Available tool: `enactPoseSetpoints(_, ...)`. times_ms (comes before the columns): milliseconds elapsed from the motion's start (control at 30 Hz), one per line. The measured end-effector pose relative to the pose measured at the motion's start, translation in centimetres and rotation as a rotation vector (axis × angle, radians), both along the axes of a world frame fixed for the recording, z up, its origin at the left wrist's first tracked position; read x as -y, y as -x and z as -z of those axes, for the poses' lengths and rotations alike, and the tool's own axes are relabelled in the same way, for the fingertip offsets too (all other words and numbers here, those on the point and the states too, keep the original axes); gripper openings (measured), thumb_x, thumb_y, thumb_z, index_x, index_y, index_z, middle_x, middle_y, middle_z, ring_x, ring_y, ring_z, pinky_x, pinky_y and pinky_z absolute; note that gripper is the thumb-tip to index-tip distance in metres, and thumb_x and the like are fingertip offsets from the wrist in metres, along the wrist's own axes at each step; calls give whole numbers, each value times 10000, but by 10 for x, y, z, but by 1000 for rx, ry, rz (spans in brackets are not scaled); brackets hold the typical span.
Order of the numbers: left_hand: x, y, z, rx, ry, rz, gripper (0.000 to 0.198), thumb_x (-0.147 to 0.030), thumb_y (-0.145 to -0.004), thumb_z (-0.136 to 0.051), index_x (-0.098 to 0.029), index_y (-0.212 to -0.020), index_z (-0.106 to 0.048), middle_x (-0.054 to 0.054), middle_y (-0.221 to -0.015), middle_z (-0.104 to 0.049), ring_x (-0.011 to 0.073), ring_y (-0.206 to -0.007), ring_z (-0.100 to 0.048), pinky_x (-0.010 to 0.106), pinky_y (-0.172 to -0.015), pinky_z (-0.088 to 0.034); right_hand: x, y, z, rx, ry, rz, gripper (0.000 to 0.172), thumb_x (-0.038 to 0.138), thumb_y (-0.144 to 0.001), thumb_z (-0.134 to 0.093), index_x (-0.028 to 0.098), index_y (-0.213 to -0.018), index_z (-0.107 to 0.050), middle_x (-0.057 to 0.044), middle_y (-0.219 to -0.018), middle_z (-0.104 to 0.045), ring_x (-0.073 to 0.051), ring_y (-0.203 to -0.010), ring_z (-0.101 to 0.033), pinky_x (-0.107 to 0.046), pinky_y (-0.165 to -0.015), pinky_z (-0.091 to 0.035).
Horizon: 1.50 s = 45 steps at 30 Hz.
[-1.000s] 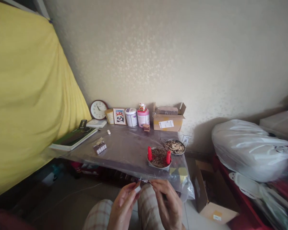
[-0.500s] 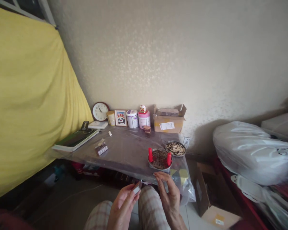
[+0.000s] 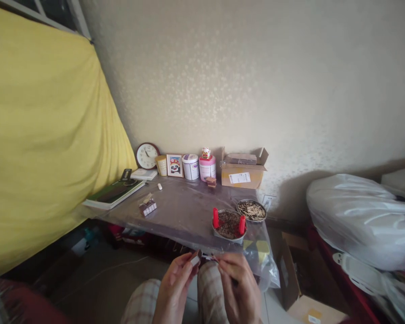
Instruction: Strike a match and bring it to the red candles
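My left hand is closed around a small matchbox, its pale side facing up. Just to the right, my right hand pinches what looks like a match between thumb and fingertips; most of it is hidden. The match end points toward the box, and a narrow gap shows between the two hands. Beyond them on the table, a round tin filled with dark grains holds two upright red candles. Behind it is a dish of loose matches.
The plastic-covered table bears a stack of small boxes, a large book, a clock, tins and a cardboard box. An open carton stands on the floor at right, near a white bag.
My right hand has moved down and closer to the matchbox, turning inward. The left hand keeps its hold on the box. The view has shifted slightly.
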<state>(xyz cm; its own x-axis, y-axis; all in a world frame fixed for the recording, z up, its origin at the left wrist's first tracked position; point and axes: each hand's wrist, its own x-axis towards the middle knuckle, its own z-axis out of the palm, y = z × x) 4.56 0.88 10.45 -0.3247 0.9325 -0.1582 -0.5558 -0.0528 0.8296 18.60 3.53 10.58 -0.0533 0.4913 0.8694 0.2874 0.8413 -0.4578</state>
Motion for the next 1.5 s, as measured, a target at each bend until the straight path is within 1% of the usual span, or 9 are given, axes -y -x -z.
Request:
enactPoseSetpoints(133, 0, 4, -1, -30, -41, -10, 268, -389, -678, -803, -209, -872, -765, 64, -888, -792, 220, -918, -688, 300, -847, -531, -20, 5, 13, 169, -42, 10, 187, 148, -943, -521, 231, -1070, -631, -72, -928, -722, -189, -831, -697, -303, -719, -582)
enactPoseSetpoints(267, -2, 12, 4, -9, 52, 124, 347, -420, -539, -884, -195, -783, -783, 93, -877, -803, 257, -944, -703, 325, -863, -547, -51, 5, 40, -11, 101, 215, 134, 183, -943, -540, 213, -890, -659, -33, -823, -725, -161, -750, -712, -252, -697, -573)
enactPoseSetpoints(333, -3, 14, 8, -16, 36, -10, 336, -444, -591, -852, -214, -826, -786, 72, -881, -805, 228, -926, -709, 303, -862, -546, -55, 1, 42, -70, 151, 211, 92, 199, -926, -583, 218, -880, -660, -25, -854, -731, -157, -801, -719, -236, -745, -567)
enactPoseSetpoints(600, -2, 3, 9, -4, 55, -42, 341, -399, -592, -862, -190, -846, -768, 63, -867, -797, 210, -909, -706, 279, -839, -549, -26, 0, 22, -102, 202, 40, 128, 149, -927, -581, 245, -970, -653, -18, -929, -718, -144, -882, -694, -221, -807, -549)
enactPoseSetpoints(1000, -2, 2, 7, -19, -10, -4, 280, -396, -673, -796, -208, -875, -749, 65, -916, -785, 211, -914, -682, 340, -882, -518, -5, 4, -3, 37, -50, -86, 264, 85, -927, -527, 230, -1135, -603, -90, -978, -712, -201, -887, -687, -328, -764, -574)
enactPoseSetpoints(1067, -1, 3, 4, -35, 1, -13, 294, -404, -651, -809, -210, -865, -753, 64, -898, -786, 224, -919, -683, 353, -891, -518, -16, 7, 8, 113, -35, -95, 244, 108, -932, -529, 229, -1124, -620, -83, -960, -723, -199, -864, -695, -323, -754, -578)
enactPoseSetpoints(1200, 4, 16, -10, -32, 46, 15, 332, -426, -573, -850, -209, -813, -775, 105, -955, -802, 304, -1071, -670, 412, -987, -499, -48, 8, 44, 18, 154, 180, 150, 155, -935, -533, 213, -940, -671, -44, -831, -727, -175, -750, -704, -262, -673, -566)
enactPoseSetpoints(1267, 7, 26, -22, 34, 117, 235, 354, -370, -541, -874, -168, -819, -788, 159, -1064, -785, 356, -1200, -611, 443, -1071, -449, -56, 4, 53, -27, 236, 214, 127, 196, -931, -555, 216, -915, -679, -41, -855, -734, -177, -781, -708, -254, -687, -563)
enactPoseSetpoints(1500, 14, 34, -45, 42, 169, 229, 205, -173, -588, -836, -182, -785, -780, 156, -1057, -792, 374, -1293, -531, 470, -1140, -382, -49, -15, 31, -121, 281, 207, 123, 246, -931, -578, 231, -892, -694, -32, -908, -716, -164, -842, -679, -243, -739, -548)
